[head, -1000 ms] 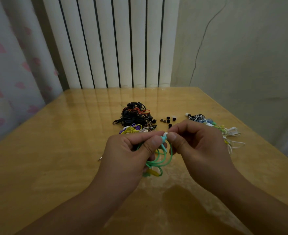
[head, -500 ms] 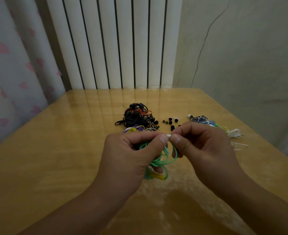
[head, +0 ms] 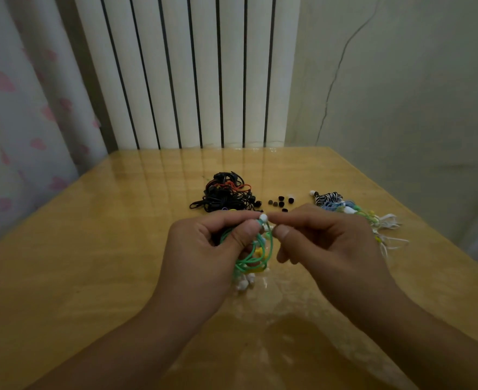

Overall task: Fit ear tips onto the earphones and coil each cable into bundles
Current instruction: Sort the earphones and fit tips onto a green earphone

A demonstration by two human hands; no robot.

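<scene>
My left hand (head: pixel 204 249) pinches a green earphone between thumb and forefinger, and its green cable (head: pixel 256 258) hangs in loops below, above the table. A white ear tip (head: pixel 263 217) sits at the top of the earbud, right where the fingertips of both hands meet. My right hand (head: pixel 328 243) holds its thumb and forefinger close together next to that tip; whether they pinch anything is hidden. More white ear tips (head: pixel 243 282) lie on the table under the cable.
On the wooden table (head: pixel 91 263) lie a pile of black and red earphones (head: pixel 225 194), several loose black ear tips (head: pixel 280 202), and a row of coiled coloured and white earphones (head: pixel 356 213) at the right. A white radiator and a curtain stand behind.
The hands have stayed together in front of me. The white ear tip now shows on top of the earbud, and my right thumb has drawn slightly away from it.
</scene>
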